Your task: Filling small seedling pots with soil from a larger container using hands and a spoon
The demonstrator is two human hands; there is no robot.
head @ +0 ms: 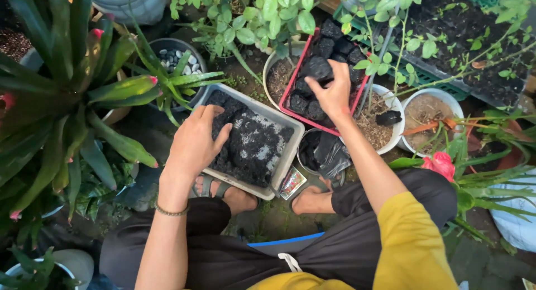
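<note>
My left hand [195, 140] rests palm down on dark soil in a grey rectangular tray [290, 150] in front of my feet, fingers spread and curled into the soil. My right hand [333, 93] reaches farther out to a red tray [287, 89] holding several small black bags of soil, and its fingers close on one black soil bag [317, 68]. The red tray sits tilted on white pots.
A black empty bag [326, 153] lies in a small pot beside the grey tray. A seed packet [292, 183] lies by my right foot. White pots [430, 108], a bowl of pebbles [177, 60], a black seedling tray [474, 39] and spiky plants [67, 100] surround me.
</note>
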